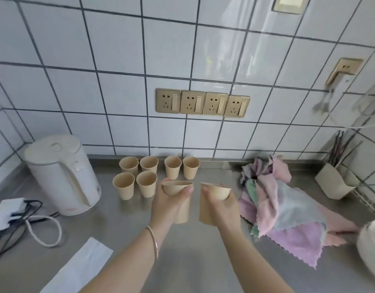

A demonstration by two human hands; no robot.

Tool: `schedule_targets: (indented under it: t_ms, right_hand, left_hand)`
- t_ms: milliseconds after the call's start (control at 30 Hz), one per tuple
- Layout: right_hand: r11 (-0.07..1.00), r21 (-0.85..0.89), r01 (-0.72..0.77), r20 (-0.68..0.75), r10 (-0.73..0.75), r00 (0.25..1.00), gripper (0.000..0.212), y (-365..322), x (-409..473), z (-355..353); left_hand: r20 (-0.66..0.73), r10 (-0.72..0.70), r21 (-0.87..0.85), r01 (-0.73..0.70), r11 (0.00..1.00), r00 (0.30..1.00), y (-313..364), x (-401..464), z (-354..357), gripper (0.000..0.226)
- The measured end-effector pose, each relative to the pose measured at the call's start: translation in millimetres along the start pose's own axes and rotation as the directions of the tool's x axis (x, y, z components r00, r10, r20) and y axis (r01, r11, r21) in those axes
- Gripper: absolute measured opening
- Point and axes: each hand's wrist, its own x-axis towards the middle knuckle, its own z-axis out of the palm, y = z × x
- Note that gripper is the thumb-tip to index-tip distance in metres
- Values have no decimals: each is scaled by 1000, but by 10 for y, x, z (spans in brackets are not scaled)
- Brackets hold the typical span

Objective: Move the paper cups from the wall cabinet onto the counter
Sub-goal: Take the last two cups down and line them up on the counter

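Note:
Several tan paper cups (pixel 148 166) stand upright in two rows on the steel counter (pixel 193 261), close to the tiled wall. My left hand (pixel 168 203) grips one more paper cup (pixel 176 188) just in front of them, low over the counter. My right hand (pixel 219 205) holds another paper cup (pixel 214 191) right beside it, tilted slightly. The two held cups are a small gap apart. The wall cabinet is out of view.
A white electric kettle (pixel 61 174) stands at the left with cables (pixel 19 212) and a white paper sheet (pixel 81 269) in front. Pastel cloths (pixel 288 208) lie at the right, beside a utensil holder (pixel 334 185) and a white bowl (pixel 372 250). Wall sockets (pixel 202 103) sit above the cups.

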Motion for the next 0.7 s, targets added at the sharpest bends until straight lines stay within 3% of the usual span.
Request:
schedule_targets:
  t_ms: [100, 200, 300, 433, 700]
  right_hand:
    - [998, -61, -25, 18, 26, 1000, 40, 4, 368, 140]
    - [995, -83, -52, 76, 59, 995, 41, 24, 637, 304]
    - [997, -69, -32, 151, 42, 988, 48, 64, 843, 432]
    - [998, -55, 16, 189, -6, 982, 62, 153, 1102, 519]
    - [991, -131, 28, 233, 3, 972, 57, 572, 1551, 751]
  left_hand:
    - [-15, -54, -12, 54, 998, 998, -103, 327, 80, 47]
    - [-42, -82, -27, 81, 996, 996, -244, 587, 112, 47]
    - [-83, -57, 15, 58, 998, 995, -420, 834, 151, 24]
    - [-110, -67, 113, 79, 990, 992, -628, 1088, 176, 38]
    - [-196, 29, 315, 35, 949, 980, -1049, 1414, 199, 57]
